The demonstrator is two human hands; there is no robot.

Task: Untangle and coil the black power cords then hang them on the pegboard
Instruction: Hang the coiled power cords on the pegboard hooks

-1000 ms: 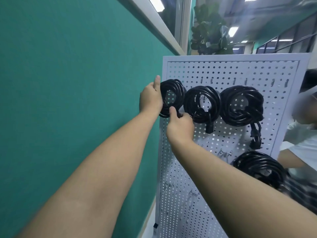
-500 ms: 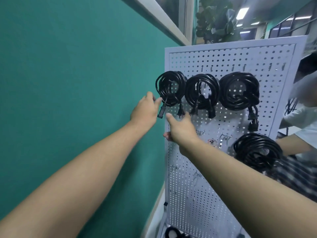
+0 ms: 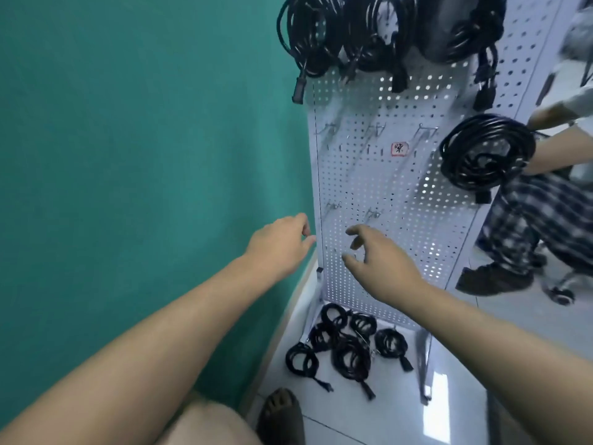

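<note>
Bare forearms (image 3: 154, 342), dark open-toed sandal (image 3: 284, 425)

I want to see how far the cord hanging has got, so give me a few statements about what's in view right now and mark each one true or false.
1. Both hands hold nothing. True: the left hand and the right hand are open in front of the pegboard.
2. Coiled power cords lie on the floor at the pegboard's foot. True.
3. The pegboard's top row is bare. False: hanging coils fill it.
4. The wall beside the pegboard is white. False: it is a green wall.
</note>
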